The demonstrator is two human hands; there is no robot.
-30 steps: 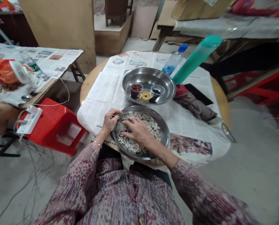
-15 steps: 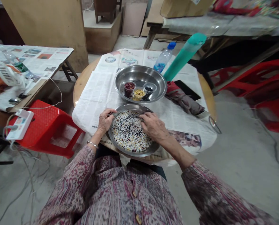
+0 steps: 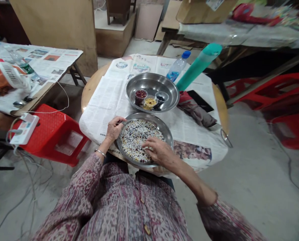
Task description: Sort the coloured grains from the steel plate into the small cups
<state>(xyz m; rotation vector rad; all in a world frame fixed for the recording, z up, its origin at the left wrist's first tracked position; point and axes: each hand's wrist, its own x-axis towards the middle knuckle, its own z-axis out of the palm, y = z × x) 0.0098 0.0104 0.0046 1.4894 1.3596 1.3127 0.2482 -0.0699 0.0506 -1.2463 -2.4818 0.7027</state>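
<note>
A shallow metal basin sits at the near edge of the round table, tilted slightly in view. Spread over its bottom is a mix of white grains with black, yellow and dark red pieces. My left hand is closed on the basin's left rim, thumb and fingers at its upper left. Over the lower right of the grains hovers my right hand, fingers bent and somewhat apart, tips at or just above them. A larger metal basin behind holds cups of dark red beans, yellow pieces and black beans.
Newspaper covers the table. Toward the back right stand a blue-capped bottle and a leaning green tube. A crumpled cloth and dark phone lie at right. A red stool bears a power strip.
My right hand has moved from the right side of the grains down and left, its fingers reaching lower over them. My left hand stays on the rim. The view has shifted slightly.
</note>
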